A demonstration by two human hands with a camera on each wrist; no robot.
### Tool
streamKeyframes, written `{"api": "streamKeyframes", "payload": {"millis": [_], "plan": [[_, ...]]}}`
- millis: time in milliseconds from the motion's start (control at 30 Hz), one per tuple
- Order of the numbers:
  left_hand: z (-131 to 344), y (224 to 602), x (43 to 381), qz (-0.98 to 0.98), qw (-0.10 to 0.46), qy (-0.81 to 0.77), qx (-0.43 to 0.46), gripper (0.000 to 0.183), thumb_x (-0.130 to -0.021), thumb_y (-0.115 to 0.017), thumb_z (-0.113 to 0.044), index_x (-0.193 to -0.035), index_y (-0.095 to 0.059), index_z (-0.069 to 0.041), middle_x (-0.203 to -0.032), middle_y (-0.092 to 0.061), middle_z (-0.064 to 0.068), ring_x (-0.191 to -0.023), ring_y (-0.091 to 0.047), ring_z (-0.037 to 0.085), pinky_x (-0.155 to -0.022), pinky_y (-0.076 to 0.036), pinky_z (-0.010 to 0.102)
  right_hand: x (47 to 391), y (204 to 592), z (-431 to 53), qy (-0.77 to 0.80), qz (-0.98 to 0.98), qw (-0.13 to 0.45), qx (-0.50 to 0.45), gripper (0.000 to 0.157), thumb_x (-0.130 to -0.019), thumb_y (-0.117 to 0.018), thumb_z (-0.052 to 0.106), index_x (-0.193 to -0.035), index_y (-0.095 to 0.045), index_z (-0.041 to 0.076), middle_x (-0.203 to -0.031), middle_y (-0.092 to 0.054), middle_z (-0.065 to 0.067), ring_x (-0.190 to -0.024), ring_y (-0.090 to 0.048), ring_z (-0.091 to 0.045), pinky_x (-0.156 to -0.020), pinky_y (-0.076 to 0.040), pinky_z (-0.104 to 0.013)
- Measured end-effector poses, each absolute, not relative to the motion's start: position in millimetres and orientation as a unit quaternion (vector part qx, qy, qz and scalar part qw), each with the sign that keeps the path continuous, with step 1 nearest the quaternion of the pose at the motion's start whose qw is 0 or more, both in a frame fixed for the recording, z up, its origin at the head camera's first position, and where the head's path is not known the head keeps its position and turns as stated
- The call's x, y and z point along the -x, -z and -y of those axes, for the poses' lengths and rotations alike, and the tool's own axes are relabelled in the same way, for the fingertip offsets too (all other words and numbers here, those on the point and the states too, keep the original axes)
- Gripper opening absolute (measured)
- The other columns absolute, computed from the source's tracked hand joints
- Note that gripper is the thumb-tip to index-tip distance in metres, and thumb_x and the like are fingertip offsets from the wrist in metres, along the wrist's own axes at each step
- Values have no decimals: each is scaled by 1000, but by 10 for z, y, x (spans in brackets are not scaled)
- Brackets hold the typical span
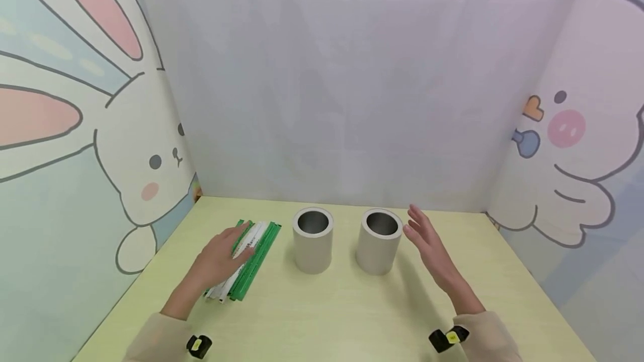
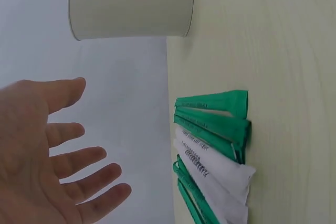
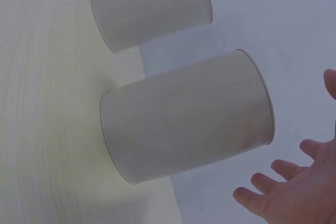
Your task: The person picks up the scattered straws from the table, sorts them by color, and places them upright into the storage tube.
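landmark: left cup (image 1: 313,253). green-and-white packets (image 1: 257,262) left of it; left hand (image 1: 218,258) spread above them, empty. right of it, right cup (image 1: 377,253), then right hand (image 1: 431,247), fingers apart, empty. likely pre-grasp; picking would need lowered, pinching fingers.

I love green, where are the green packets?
In the head view, the green packets lie on the left, beside white ones, below the left hand.
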State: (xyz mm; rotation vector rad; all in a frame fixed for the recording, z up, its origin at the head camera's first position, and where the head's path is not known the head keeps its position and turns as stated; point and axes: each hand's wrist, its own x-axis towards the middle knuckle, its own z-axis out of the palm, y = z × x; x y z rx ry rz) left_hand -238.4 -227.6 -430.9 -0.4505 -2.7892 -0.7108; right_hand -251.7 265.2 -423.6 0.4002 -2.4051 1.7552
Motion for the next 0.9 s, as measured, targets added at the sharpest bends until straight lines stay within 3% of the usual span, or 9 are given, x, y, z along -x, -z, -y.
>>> {"api": "streamKeyframes", "payload": {"millis": [200,333,500,733,800,900], "plan": [[2165,4395,2424,949,82,273,136,60,-105,-68,-31,-157,-51,-5,-154,-53,28,-140,-50,53,-106,-47,70,2557,4334,-2616,-604,784,64,-128,66,-114,-47,31,-171,-17,15,-175,-19,-19,-160,-19,-47,-124,-15,-73],[2120,4471,2457,949,77,276,134,56,-104,-70,-28,-153,-55,-3,-145,-61,25,-123,-64,43,-94,-57,59,2590,4424,-2596,-625,769,61,-119,64,-115,-44,33,-171,-18,15,-174,-22,-15,-161,-19,-39,-127,-17,-66],[2069,4539,2467,948,73,280,133,53,-101,-74,-25,-148,-61,-4,-129,-71,17,-107,-68,32,-82,-59,47,2629,4533,-2557,-645,754,52,-115,63,-116,-40,35,-171,-18,14,-174,-22,-15,-161,-21,-34,-129,-20,-58],[2018,4592,2476,952,68,270,127,48,-97,-79,-21,-139,-67,-1,-114,-76,15,-91,-69,26,-69,-56,38,2663,4611,-2534,-658,744,52,-103,63,-116,-41,35,-170,-18,12,-172,-27,-17,-156,-29,-26,-116,-35,-19],[2013,4618,2478,952,66,271,127,46,-96,-80,-19,-136,-69,-1,-112,-76,15,-88,-68,23,-68,-56,38,2678,4620,-2527,-666,737,52,-101,64,-116,-41,35,-170,-18,11,-172,-27,-16,-154,-30,-22,-118,-34,-23],[2015,4667,2478,952,69,268,131,42,-93,-82,-16,-131,-71,0,-105,-75,11,-86,-66,19,-70,-56,38,2696,4633,-2511,-682,722,51,-101,63,-116,-41,34,-170,-18,10,-172,-27,-16,-152,-31,-16,-126,-28,-41]]}}
